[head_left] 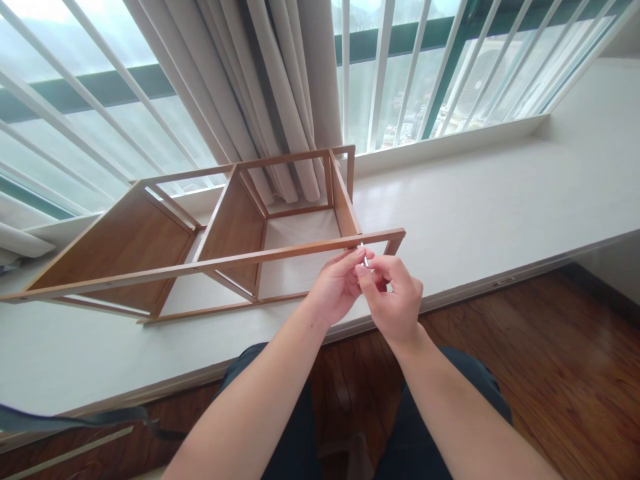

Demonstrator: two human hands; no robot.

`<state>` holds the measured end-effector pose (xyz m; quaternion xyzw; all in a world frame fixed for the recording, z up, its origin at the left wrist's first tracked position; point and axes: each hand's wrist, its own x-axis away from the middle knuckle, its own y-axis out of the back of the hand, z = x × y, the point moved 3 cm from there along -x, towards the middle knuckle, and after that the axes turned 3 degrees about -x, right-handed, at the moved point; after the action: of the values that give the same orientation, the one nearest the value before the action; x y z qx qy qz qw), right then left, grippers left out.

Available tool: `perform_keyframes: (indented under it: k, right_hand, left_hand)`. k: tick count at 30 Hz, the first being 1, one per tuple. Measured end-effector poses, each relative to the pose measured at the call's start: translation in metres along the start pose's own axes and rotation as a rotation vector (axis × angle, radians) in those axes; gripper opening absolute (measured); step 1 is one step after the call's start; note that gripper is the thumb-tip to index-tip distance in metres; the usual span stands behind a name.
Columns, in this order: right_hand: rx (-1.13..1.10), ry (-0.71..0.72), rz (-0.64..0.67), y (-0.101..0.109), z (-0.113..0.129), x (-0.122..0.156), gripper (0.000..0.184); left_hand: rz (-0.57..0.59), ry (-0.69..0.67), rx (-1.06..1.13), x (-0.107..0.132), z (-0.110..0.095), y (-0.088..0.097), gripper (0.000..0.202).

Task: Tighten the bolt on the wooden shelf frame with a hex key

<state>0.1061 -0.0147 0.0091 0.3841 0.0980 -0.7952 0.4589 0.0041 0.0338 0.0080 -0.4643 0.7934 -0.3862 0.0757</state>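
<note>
**Left hand (333, 293) and right hand (397, 293) meet at the front rail (300, 250) of a wooden frame (233, 230)**

Closest to the wearer, bare forearms reach forward over dark trousers (473, 380), with a brown wood floor (565, 353) below. A dark strap (75, 420) crosses the lower left.

Ahead, the right hand is mostly closed, thumb and forefinger pinching the lower end of a small shiny metal piece (365, 259). The left hand is half curled, its thumb and forefinger tips at the same piece; whether they grip it or only touch it, one cannot tell. The piece's upper end is at the front rail, near the frame's right end; whether it enters the wood is hidden.

The frame lies on its side along a white ledge (475, 193), its three panels standing between the rails. Behind it hangs a gathered beige curtain (240, 80), flanked by white bars (383, 73). Beyond them are windows and, outside at right, a pale fan unit (480, 80).
</note>
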Motion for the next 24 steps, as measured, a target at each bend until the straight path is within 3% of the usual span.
perform_keyframes:
  k: [10, 24]
  right_hand:
    - [-0.038, -0.033, 0.013, 0.0002, 0.0000, 0.0010, 0.013]
    - [-0.120, -0.111, 0.031, -0.0009, -0.0019, 0.0021, 0.016]
  left_hand:
    - [-0.043, -0.004, 0.008, 0.0026, -0.0019, -0.0062, 0.033]
    - [-0.095, -0.005, -0.018, 0.0019, 0.0002, -0.0014, 0.033]
